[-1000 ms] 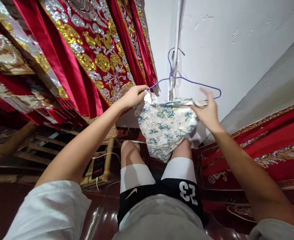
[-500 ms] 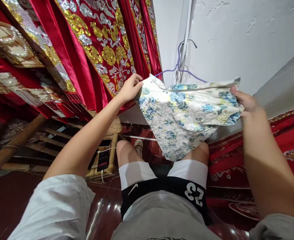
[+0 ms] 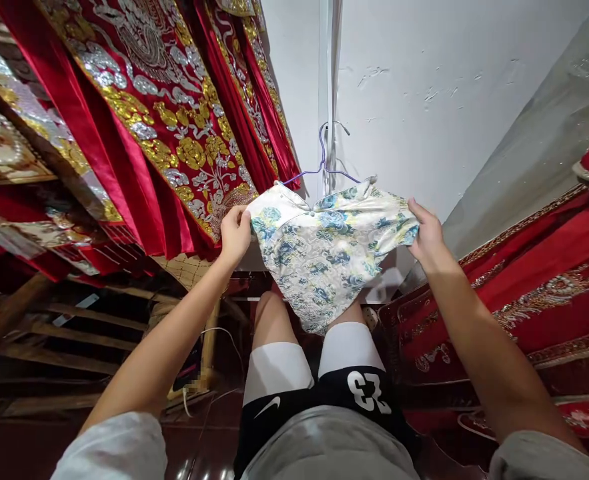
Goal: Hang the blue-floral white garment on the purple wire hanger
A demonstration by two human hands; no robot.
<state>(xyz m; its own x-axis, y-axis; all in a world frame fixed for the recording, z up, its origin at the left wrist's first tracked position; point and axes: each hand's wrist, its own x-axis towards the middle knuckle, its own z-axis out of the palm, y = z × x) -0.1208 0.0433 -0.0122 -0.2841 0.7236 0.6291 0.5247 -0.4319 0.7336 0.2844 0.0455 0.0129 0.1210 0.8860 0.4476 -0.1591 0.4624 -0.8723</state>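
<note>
A small cream garment with blue and yellow flowers (image 3: 324,253) hangs on a purple wire hanger (image 3: 321,167), whose hook is caught on a white pipe on the wall. My left hand (image 3: 235,233) is closed on the garment's left shoulder edge. My right hand (image 3: 425,233) is closed on its right shoulder edge. Most of the hanger's wire is hidden inside the cloth. The garment's lower end droops over my knees.
Red drapes with gold and silver embroidery (image 3: 164,127) hang close on the left. More red embroidered cloth (image 3: 524,287) lies to the right. A bamboo rack (image 3: 74,333) holds a phone on a charging cable (image 3: 194,373). White wall (image 3: 424,100) stands ahead.
The garment has been spread over the hanger's arms and now covers both. My right hand moved from the bare hanger wire out to the garment's right edge, then inward.
</note>
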